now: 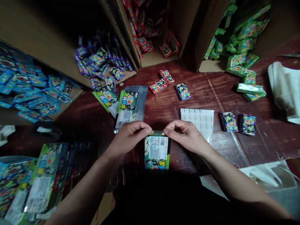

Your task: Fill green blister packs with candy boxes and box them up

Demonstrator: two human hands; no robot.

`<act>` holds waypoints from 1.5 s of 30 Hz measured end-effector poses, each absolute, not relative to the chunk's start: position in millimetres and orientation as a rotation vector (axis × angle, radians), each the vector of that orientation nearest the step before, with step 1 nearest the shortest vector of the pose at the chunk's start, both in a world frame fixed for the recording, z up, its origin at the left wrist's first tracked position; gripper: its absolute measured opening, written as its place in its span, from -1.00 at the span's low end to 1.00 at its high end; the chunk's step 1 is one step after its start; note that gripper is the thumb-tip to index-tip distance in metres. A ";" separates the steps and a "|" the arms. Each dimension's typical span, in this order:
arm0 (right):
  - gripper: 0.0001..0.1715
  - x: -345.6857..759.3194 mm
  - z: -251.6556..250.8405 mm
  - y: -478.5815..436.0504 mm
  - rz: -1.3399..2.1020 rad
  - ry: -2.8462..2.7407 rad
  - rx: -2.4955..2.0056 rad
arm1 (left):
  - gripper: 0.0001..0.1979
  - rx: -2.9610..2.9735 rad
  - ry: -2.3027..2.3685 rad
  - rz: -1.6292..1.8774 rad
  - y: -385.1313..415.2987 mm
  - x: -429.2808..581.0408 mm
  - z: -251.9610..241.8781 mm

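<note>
A black and green printed candy package [157, 150] lies upside down to me at the table's near edge, its far end between my hands. My left hand [131, 134] pinches the far left corner between thumb and forefinger. At the far right corner, my right hand [181, 134] holds the same edge in a like pinch. A sheet of round clear stickers [199, 120] lies just beyond my right hand. Past my left hand rests a stack of flat clear packages [127, 107] with printed fronts. The package's near end is hidden by my dark clothing.
Open cartons hold small blue boxes [30, 84], purple boxes [100, 62], red boxes [150, 40] and green boxes [246, 43]. Loose red boxes [159, 85] and purple boxes [229, 122] lie on the table [161, 107]. Filled packages [43, 175] stand at lower left. White plastic [284, 90] lies right.
</note>
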State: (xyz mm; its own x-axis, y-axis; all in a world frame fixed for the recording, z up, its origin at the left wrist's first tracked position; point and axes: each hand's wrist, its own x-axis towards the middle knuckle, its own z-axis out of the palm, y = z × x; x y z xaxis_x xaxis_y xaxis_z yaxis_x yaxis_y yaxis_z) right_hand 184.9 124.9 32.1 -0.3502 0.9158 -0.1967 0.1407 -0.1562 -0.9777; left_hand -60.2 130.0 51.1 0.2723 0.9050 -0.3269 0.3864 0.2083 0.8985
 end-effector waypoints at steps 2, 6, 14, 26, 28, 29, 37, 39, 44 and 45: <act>-0.77 186.9 30.7 125.7 1.572 -1.503 -1.222 | -0.78 1.382 1.296 0.546 129.9 -61.5 50.0; -0.80 194.9 29.3 123.2 1.559 -1.584 -1.153 | -0.78 1.347 1.229 0.565 123.6 -66.6 45.9; -0.81 200.0 38.8 135.3 1.558 -1.803 -1.013 | -0.84 1.407 1.191 0.613 122.3 -68.1 37.2; -0.66 302.1 39.5 200.1 0.674 -2.228 -1.343 | -0.88 1.720 0.830 0.488 166.2 5.7 25.7; -0.63 322.6 29.1 220.2 0.640 -2.377 -1.375 | -0.89 1.734 0.726 0.445 174.6 29.6 19.1; -0.62 328.5 23.2 228.0 0.674 -2.455 -1.358 | -0.89 1.741 0.698 0.420 177.8 39.3 15.3; -0.83 331.0 -0.2 240.1 0.865 -2.515 -1.292 | -0.92 1.764 0.754 0.350 183.6 60.5 -2.8; -0.87 333.3 1.6 234.5 0.829 -2.501 -1.245 | -0.92 1.757 0.774 0.345 183.3 60.0 -3.0; -0.79 339.8 10.9 210.1 0.680 -2.555 -1.152 | -0.91 1.766 0.779 0.335 183.0 61.9 -2.9; -0.77 341.0 12.1 204.6 0.682 -2.535 -1.146 | -0.91 1.774 0.785 0.335 182.7 62.1 -2.8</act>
State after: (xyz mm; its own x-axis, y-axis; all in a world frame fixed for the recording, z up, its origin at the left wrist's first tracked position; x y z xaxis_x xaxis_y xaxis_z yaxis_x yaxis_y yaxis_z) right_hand 341.0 204.6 12.1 -0.6478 0.7598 0.0549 0.6297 0.5747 -0.5227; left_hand 62.1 182.7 -2.8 0.7392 0.6554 -0.1547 0.3418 -0.1672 0.9248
